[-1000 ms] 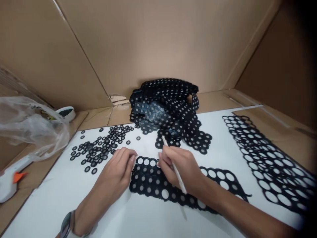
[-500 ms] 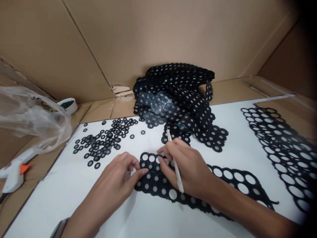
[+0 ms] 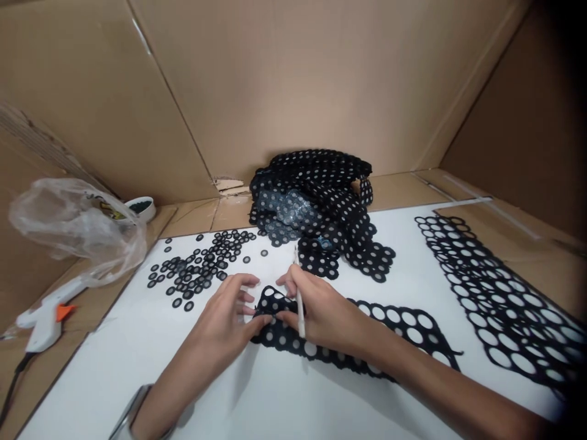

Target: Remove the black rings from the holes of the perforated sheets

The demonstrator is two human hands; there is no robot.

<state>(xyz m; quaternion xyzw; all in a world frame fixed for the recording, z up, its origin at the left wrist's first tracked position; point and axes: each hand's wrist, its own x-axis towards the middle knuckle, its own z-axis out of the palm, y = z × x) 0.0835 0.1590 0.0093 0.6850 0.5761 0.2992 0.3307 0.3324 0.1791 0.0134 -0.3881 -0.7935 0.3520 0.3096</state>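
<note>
A black fabric strip with rows of round holes and grey dots (image 3: 330, 354) lies on the white board in front of me. My left hand (image 3: 229, 311) has its left end between thumb and curled fingers, with the thumb pressing on top. That end is bent up a little. My right hand (image 3: 316, 311) holds a thin white pen-like stick (image 3: 300, 311) slantwise against the palm, its narrow dark tip pointing away. The right thumb and fingertips also touch the strip, close to the left thumb. Part of the strip is hidden under my right hand and forearm.
Small black rings with grey centres (image 3: 202, 269) lie scattered at left. Behind stands a heap of dotted black fabric (image 3: 321, 195). A black holed net (image 3: 486, 293) lies at right. A glue gun (image 3: 48, 318), a clear plastic bag (image 3: 59, 214) and a white bowl (image 3: 145, 211) sit at left.
The view has shifted slightly. My right hand has come closer to the left one, its thumb now beside the left thumb. The strip's left end is bent up more, and the left fingers are more spread.
</note>
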